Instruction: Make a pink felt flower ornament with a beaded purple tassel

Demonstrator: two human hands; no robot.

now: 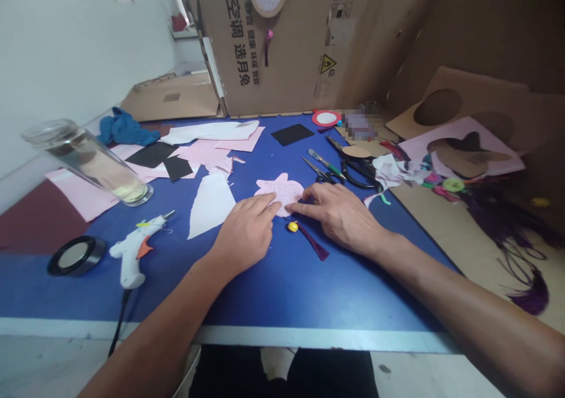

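Observation:
A pink cut-out fabric shape (282,189) lies flat on the blue table (273,280). My left hand (245,233) rests knuckles up with its index finger stretched onto the shape's near edge. My right hand (339,212) lies flat beside it, fingertips pressing the same edge from the right. Neither hand grips anything. Just below the fingertips a yellow bead with a purple tassel (306,237) lies on the table.
A white glue gun (132,251) and a black tape roll (76,255) lie at the left, with a glass jar (90,162) behind. White, pink and black fabric scraps (212,201) are spread out behind. Scissors (324,171) lie at the right. Cardboard boxes (291,50) stand at the back.

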